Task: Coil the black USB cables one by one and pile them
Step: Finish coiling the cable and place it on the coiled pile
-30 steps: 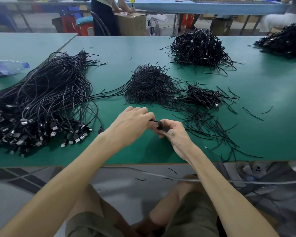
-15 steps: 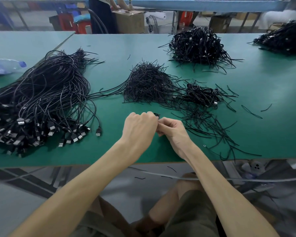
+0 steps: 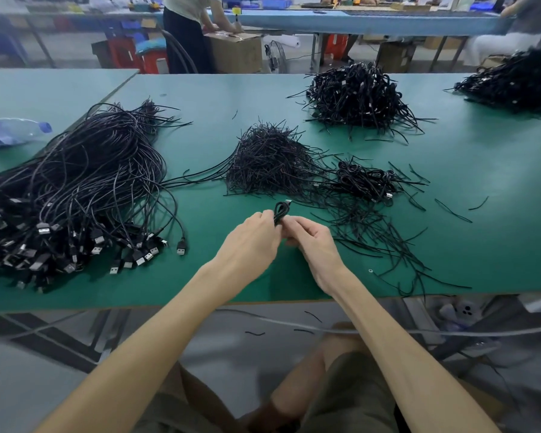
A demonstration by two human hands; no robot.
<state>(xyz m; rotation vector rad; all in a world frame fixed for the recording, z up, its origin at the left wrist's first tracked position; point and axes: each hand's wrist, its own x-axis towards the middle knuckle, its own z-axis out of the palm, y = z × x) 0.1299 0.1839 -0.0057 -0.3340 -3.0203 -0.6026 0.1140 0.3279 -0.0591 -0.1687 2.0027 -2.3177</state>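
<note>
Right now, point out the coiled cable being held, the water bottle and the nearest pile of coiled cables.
coiled cable (image 3: 281,210): head view, its exposed loop.
water bottle (image 3: 13,131): head view, the clear body.
nearest pile of coiled cables (image 3: 364,181): head view, middle of the heap.

Count from here: two hands, left hand (image 3: 250,242) and right hand (image 3: 313,245), both on one coiled cable (image 3: 281,210). One big bundle of uncoiled cables (image 3: 75,189), strands too many to count. Three heaps that look like coiled cables: small pile (image 3: 366,181), far pile (image 3: 356,95), far-right pile (image 3: 519,79). One heap of short ties (image 3: 269,164), plus scattered loose ties (image 3: 375,232), uncountable. One plastic bottle (image 3: 10,131). Two green tables: main table (image 3: 481,170), side table (image 3: 44,92).
</note>
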